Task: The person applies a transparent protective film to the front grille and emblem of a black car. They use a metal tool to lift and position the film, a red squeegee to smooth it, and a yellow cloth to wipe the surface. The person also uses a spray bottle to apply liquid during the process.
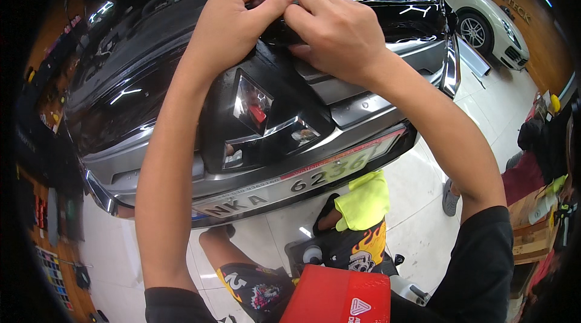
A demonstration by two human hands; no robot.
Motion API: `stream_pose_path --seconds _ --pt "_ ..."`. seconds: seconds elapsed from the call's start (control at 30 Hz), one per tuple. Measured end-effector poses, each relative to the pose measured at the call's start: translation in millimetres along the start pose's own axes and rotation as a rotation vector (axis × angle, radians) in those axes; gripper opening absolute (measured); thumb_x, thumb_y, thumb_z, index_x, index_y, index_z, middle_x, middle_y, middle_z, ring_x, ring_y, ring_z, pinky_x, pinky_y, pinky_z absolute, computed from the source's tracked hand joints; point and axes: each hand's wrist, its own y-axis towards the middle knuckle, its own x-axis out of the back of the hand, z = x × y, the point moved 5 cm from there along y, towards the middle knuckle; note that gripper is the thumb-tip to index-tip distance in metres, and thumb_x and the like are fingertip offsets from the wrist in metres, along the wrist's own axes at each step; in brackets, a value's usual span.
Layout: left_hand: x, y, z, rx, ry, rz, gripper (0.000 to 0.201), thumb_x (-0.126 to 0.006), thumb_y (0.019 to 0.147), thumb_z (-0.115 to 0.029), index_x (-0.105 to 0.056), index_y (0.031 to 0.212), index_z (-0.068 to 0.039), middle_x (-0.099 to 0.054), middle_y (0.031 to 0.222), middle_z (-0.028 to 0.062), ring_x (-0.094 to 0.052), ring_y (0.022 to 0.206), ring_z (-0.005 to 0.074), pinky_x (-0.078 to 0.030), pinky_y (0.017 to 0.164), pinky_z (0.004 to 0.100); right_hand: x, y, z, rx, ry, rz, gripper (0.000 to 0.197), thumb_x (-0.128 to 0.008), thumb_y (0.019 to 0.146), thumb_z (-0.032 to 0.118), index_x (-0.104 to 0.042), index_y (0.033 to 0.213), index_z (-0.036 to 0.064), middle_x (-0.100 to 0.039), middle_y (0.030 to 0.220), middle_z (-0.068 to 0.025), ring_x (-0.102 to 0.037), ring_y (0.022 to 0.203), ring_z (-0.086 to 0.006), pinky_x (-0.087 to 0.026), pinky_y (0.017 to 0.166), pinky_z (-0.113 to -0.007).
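My left hand and my right hand meet at the upper front edge of a black car's nose. Both have their fingers closed in a pinch, thumb tips close together. What lies between the fingers is too small and hidden to name; glossy black surface shows just below them. Under the hands is the black centre panel of the grille, with a shiny diamond-shaped emblem on it. Grey grille bars run out to either side. Lower down sits the licence plate, tilted in this view.
A bright yellow-green cloth is draped over my leg in patterned shorts. A red object with a white triangle mark juts in at the bottom. A white car stands at the far right. Wooden shelving is at right.
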Motion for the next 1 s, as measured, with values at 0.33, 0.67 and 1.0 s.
stream_pose_path --seconds 0.33,0.67,1.0 --pt "-2.5 1.2 -0.1 -0.004 0.107 0.024 0.030 -0.072 0.101 -0.030 -0.076 0.090 -0.002 -0.062 0.086 0.0017 -0.055 0.081 0.0111 -0.041 0.075 0.0287 32.0 -29.9 -21.8 -0.169 0.020 0.175 0.037 -0.088 0.080 0.032 -0.066 0.103 0.0119 -0.063 0.095 -0.0025 -0.072 0.087 -0.0222 -0.059 0.064 -0.036" --pt "-0.5 2.8 -2.8 0.012 0.087 0.020 0.031 -0.075 0.097 -0.031 -0.077 0.090 -0.001 -0.063 0.083 0.0024 -0.054 0.078 0.0142 -0.044 0.074 0.0307 21.0 3.3 -24.2 -0.168 0.235 0.241 0.034 -0.085 0.085 0.040 -0.068 0.096 0.0119 -0.072 0.093 -0.0079 -0.074 0.089 -0.0311 -0.058 0.071 -0.045" --pt "0.0 0.0 -2.6 0.053 0.102 0.075 0.028 -0.070 0.103 -0.028 -0.074 0.090 -0.004 -0.065 0.087 -0.0028 -0.054 0.082 0.0064 -0.040 0.077 0.0254 11.4 -18.9 -64.6 -0.151 0.188 0.310 0.045 -0.092 0.076 0.034 -0.056 0.077 0.0081 -0.057 0.069 -0.0076 -0.057 0.062 -0.0302 -0.044 0.058 -0.041"
